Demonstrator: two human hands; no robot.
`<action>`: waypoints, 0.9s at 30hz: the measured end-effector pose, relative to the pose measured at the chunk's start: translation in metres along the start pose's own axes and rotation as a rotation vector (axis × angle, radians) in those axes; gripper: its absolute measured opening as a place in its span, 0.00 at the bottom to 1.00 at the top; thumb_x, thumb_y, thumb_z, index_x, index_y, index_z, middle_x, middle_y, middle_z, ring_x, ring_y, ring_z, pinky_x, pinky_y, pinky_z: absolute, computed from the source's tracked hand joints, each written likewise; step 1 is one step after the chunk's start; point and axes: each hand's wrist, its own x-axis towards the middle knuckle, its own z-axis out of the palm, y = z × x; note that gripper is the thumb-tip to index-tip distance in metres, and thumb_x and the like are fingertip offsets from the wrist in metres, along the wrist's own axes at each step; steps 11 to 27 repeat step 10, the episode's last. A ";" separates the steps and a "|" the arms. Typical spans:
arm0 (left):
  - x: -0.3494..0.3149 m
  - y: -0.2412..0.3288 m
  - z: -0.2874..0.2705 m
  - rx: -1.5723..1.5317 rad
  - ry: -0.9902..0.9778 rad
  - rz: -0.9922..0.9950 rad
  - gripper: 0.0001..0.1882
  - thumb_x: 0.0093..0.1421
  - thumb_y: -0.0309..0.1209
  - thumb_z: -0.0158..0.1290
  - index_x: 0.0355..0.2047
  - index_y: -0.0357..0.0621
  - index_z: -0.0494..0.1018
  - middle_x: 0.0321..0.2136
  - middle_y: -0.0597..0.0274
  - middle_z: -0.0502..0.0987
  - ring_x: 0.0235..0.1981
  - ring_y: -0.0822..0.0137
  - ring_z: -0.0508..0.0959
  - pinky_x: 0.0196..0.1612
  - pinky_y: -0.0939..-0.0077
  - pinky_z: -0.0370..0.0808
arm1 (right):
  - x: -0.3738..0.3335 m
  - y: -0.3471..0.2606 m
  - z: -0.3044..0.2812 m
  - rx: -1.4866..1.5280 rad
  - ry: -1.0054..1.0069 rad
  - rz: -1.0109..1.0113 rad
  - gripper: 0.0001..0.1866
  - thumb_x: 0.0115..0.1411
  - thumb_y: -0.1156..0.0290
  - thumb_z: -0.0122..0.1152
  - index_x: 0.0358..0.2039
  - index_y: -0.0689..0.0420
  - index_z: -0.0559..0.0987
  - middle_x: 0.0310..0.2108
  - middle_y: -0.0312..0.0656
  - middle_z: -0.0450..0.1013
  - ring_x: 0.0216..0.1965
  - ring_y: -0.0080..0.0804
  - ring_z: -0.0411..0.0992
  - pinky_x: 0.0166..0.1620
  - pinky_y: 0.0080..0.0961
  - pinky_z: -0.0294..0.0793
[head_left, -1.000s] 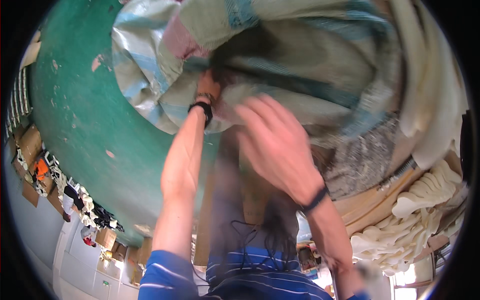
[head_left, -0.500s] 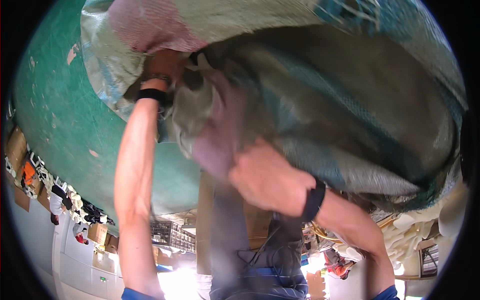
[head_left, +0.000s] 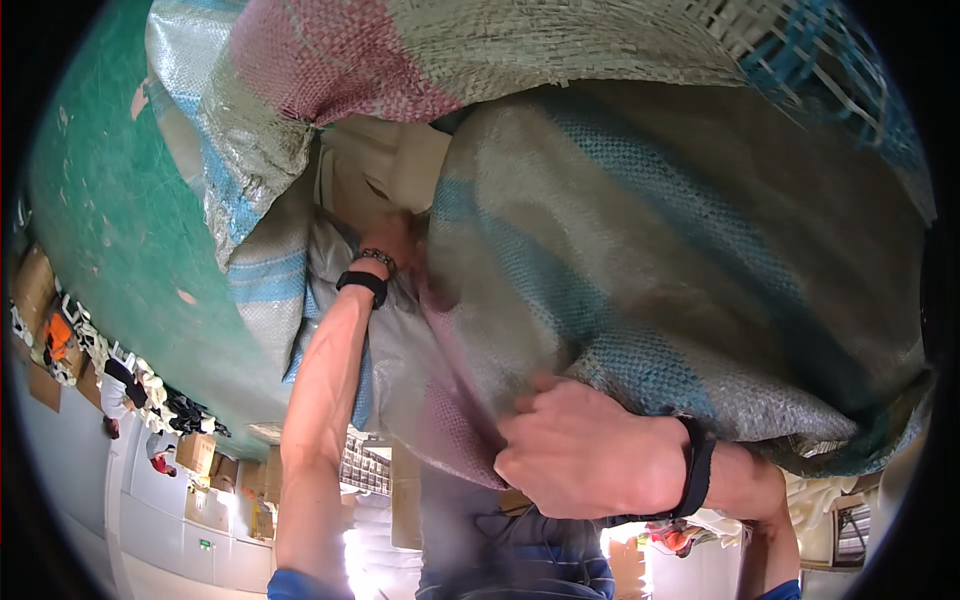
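A large woven plastic sack (head_left: 640,370), grey-green with blue and pink stripes, fills the upper and right part of the view, its mouth spread wide. My right hand (head_left: 590,450) is closed on the sack's near edge, knuckles up. Inside the opening, my left hand (head_left: 393,240) is low against the sack's inner side; blur and shadow hide its fingers. Just beyond it, cream-coloured soft-looking pieces (head_left: 420,165) show in the gap under the pink-striped fold. What they are exactly I cannot make out.
A green surface (head_left: 150,260) stretches along the left. Cardboard boxes (head_left: 196,452), a grey crate (head_left: 365,470) and piles of pale and dark items lie farther off. Two people (head_left: 122,385) are at the far left. Frayed blue strands (head_left: 810,60) hang at the sack's upper right.
My left hand has moved right and nearer, leaving the cream pieces exposed. My right hand has shifted right and nearer with the sack's edge, and the opening has widened on the left.
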 end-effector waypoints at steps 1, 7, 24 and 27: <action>0.007 -0.007 -0.005 -0.060 0.124 0.021 0.24 0.56 0.46 0.63 0.47 0.45 0.78 0.50 0.45 0.79 0.50 0.43 0.80 0.53 0.51 0.78 | 0.001 -0.001 -0.001 -0.025 0.001 0.025 0.05 0.45 0.70 0.61 0.17 0.57 0.81 0.25 0.45 0.76 0.33 0.41 0.77 0.42 0.33 0.73; 0.082 -0.052 -0.033 -0.264 0.419 -0.310 0.33 0.50 0.51 0.68 0.50 0.41 0.76 0.50 0.41 0.79 0.47 0.41 0.81 0.53 0.49 0.77 | 0.024 -0.021 -0.016 -0.368 -0.051 0.212 0.06 0.46 0.67 0.63 0.20 0.54 0.84 0.25 0.41 0.77 0.33 0.36 0.76 0.45 0.33 0.70; 0.087 -0.061 -0.022 -0.162 0.137 -0.319 0.36 0.53 0.55 0.64 0.52 0.39 0.76 0.52 0.43 0.79 0.53 0.43 0.79 0.57 0.53 0.75 | 0.037 -0.026 -0.020 -0.477 -0.085 0.256 0.07 0.50 0.66 0.63 0.24 0.53 0.87 0.25 0.41 0.78 0.33 0.34 0.76 0.45 0.33 0.67; 0.087 -0.061 -0.022 -0.162 0.137 -0.319 0.36 0.53 0.55 0.64 0.52 0.39 0.76 0.52 0.43 0.79 0.53 0.43 0.79 0.57 0.53 0.75 | 0.037 -0.026 -0.020 -0.477 -0.085 0.256 0.07 0.50 0.66 0.63 0.24 0.53 0.87 0.25 0.41 0.78 0.33 0.34 0.76 0.45 0.33 0.67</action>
